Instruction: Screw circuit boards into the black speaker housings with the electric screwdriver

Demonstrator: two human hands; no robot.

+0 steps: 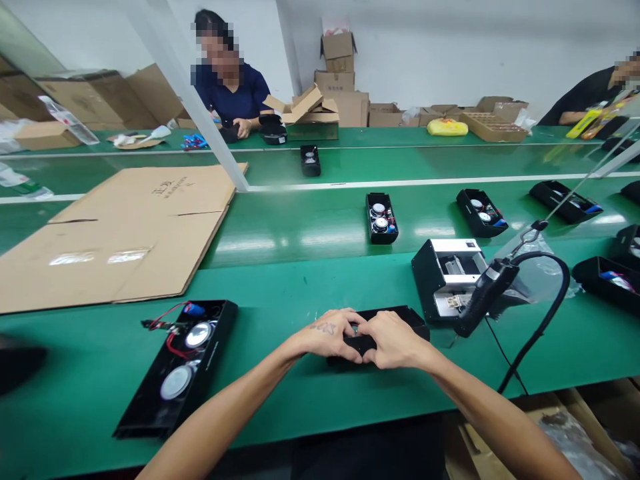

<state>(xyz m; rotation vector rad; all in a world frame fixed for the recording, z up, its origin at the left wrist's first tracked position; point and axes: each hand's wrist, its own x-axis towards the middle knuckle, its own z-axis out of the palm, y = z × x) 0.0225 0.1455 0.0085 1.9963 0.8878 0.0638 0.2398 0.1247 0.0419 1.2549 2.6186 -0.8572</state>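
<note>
A black speaker housing (411, 319) lies on the green bench in front of me, partly covered by both hands. My left hand (334, 335) rests on its left part with fingers curled, and my right hand (393, 340) grips it from the right. The fingertips of the two hands nearly meet over the housing; whatever small part lies beneath them is hidden. To the left, a second black housing (220, 333) lies open, showing two round silver speakers (176, 382), red wires and a blue cylinder (194, 309).
A black electric screwdriver (486, 297) hangs at the right beside a silver and black dispenser (450, 273). Flattened cardboard (120, 233) covers the left of the bench. Open housings (381, 219) lie on the belt. A person (233, 93) works opposite, another at far right.
</note>
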